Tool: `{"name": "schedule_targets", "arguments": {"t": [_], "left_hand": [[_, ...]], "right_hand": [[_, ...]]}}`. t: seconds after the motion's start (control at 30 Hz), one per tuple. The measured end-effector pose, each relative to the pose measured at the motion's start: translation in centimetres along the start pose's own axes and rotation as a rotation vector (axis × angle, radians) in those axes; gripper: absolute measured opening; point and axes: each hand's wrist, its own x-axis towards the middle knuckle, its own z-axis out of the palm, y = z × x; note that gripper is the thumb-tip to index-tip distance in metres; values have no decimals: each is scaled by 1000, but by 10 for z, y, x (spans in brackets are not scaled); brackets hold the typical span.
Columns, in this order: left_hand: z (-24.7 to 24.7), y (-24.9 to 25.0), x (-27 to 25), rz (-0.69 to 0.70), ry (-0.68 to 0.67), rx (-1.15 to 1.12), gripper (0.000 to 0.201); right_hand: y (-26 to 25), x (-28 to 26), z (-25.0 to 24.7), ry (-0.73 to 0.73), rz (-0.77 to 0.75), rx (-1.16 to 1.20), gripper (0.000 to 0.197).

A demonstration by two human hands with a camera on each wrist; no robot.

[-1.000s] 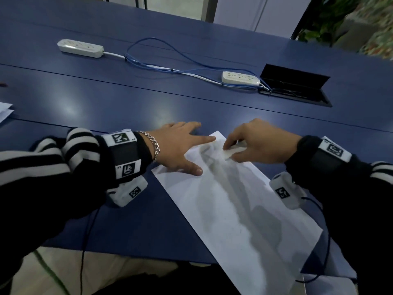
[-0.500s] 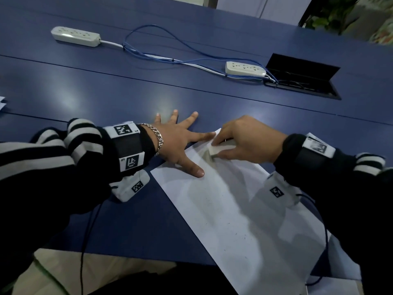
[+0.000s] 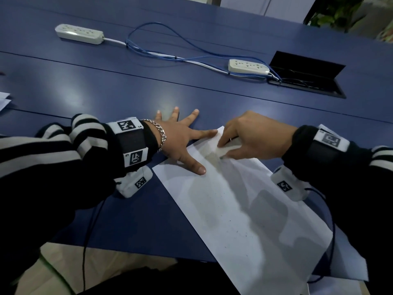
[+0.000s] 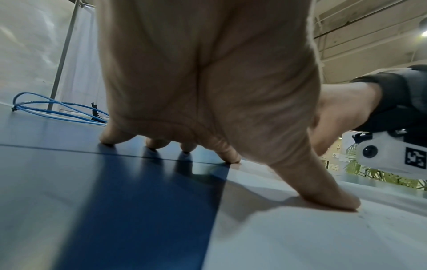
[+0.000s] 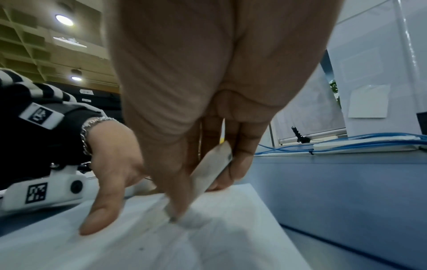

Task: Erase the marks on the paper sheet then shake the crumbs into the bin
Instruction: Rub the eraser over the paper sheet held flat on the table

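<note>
A white paper sheet (image 3: 244,213) lies slanted on the blue table (image 3: 127,88), with tiny dark crumbs scattered on it. My left hand (image 3: 182,141) lies flat with spread fingers, thumb and forefinger pressing the sheet's far corner, the other fingers on the table. In the left wrist view the thumb (image 4: 323,191) presses the paper sheet (image 4: 323,237). My right hand (image 3: 251,137) pinches a white eraser (image 3: 231,145) and holds its end against the sheet near that corner. The right wrist view shows the eraser (image 5: 208,175) tilted between thumb and fingers, its tip on the paper sheet (image 5: 208,237). No bin is in view.
Two white power strips (image 3: 78,34) (image 3: 248,66) joined by blue cables (image 3: 161,50) lie across the far table. An open black cable hatch (image 3: 306,73) is at the far right. Other white papers (image 3: 4,99) lie at the left edge. The table's near edge runs below my forearms.
My left fingers have spread wider onto the table. The right hand with the eraser has shifted slightly left and nearer the sheet's far corner, rubbing there.
</note>
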Motion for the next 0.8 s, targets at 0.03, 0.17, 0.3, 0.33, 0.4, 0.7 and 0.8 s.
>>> {"name": "schedule_targets", "arguments": {"t": [0.03, 0.17, 0.3, 0.33, 0.4, 0.7, 0.8], "left_hand": [[0, 0, 0, -3, -5, 3, 118], [0, 0, 1, -1, -2, 15, 117], [0, -1, 0, 10, -6, -1, 115], [1, -1, -1, 13, -6, -1, 115], [1, 0, -2, 22, 2, 5, 116], [25, -9, -46, 221, 170, 20, 105], [33, -14, -58, 252, 208, -38, 103]], "right_hand": [[0, -1, -3, -34, -6, 6, 32], [2, 3, -7, 3, 38, 9, 32], [0, -14, -1, -26, 29, 55, 30], [0, -20, -4, -51, 36, 55, 29], [0, -32, -9, -59, 79, 59, 28], [-14, -64, 15, -18, 104, 65, 26], [-21, -62, 7, -87, 42, 59, 25]]}}
